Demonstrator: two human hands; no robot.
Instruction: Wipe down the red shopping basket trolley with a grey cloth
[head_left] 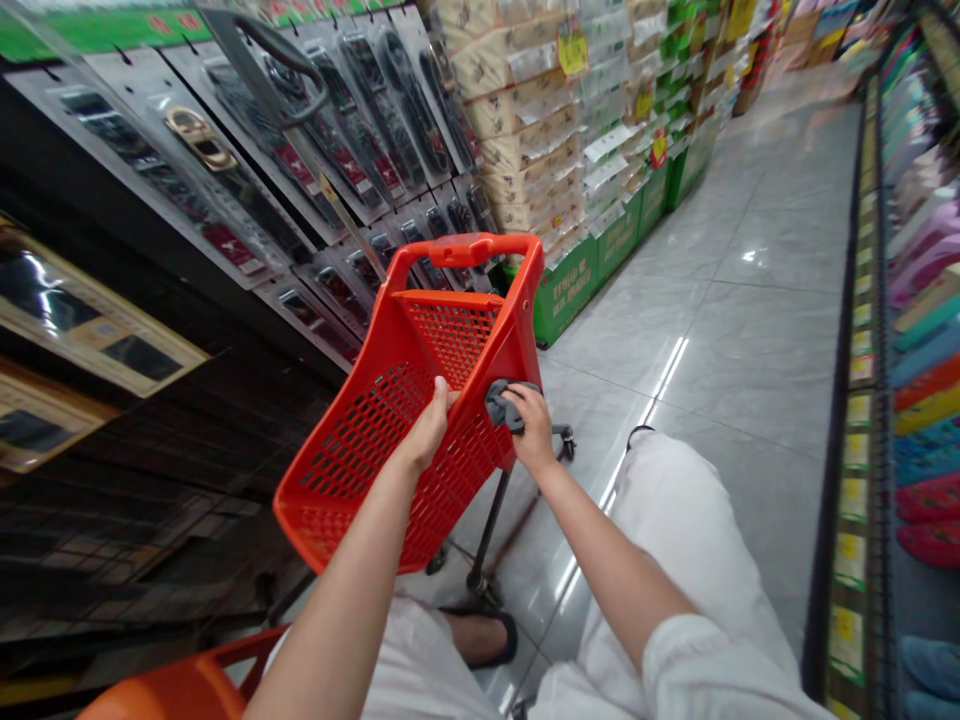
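Head camera: a person looks down at a red shopping cart [527,335] standing on a grey tiled floor [780,340] in a shop aisle, close to the floor's left edge. Its basket has walls full of small holes, and the handle [465,250] is at the end farther from the person. Dark metal legs [491,525] and small wheels show beneath.

The right hand [531,420] grasps a bunched dark grey cloth [498,405], pressed to the outer side of the basket just below its right rim. The left hand [429,428] is at that same rim, reaching over the basket, thumb raised and fingertips hidden at the rim; whether it grips or merely rests there cannot be told.

White trousers [675,530] cover the person's legs, and one dark shoe [510,638] is on the floor below the cart. Part of an orange cart [176,690] shows at the bottom left corner.

Along the floor's left edge, packaged belts [217,170] hang on a rack, followed by tall stacks of wrapped packs [517,120] above green boxes [570,290]. Along the right edge runs a shelf with yellow-and-white price tags [851,500] and colourful slippers [930,505].
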